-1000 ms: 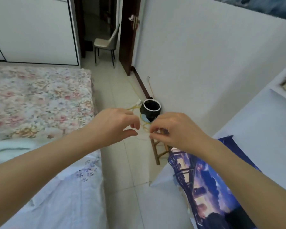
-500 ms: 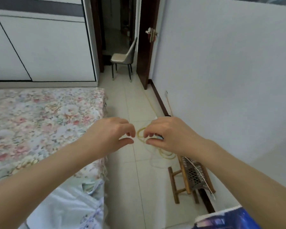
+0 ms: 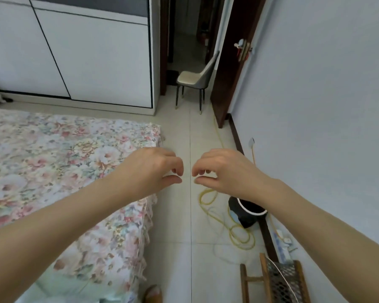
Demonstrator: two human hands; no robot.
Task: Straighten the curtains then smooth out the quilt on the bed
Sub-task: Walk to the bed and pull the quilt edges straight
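My left hand (image 3: 153,169) and my right hand (image 3: 223,171) are held out side by side over the floor beside the bed, a small gap between them. On both, the fingers curl loosely toward the thumb and nothing is in them. The bed (image 3: 53,160) at the left is covered by a floral sheet, and my left forearm crosses its corner. A pale green quilt (image 3: 70,289) shows at the bottom left edge, bunched near me. No curtain is in view.
A black bin (image 3: 245,215) and loops of yellow cord (image 3: 234,232) lie on the tiled floor by the right wall. A wooden stool (image 3: 278,281) stands at the bottom right. Farther off are a chair (image 3: 195,77), white wardrobe doors (image 3: 85,57) and an open brown door (image 3: 230,62).
The view has swung up and left, so the blue printed fabric at the lower right has left the frame. My hands stay close together, now slightly farther apart.
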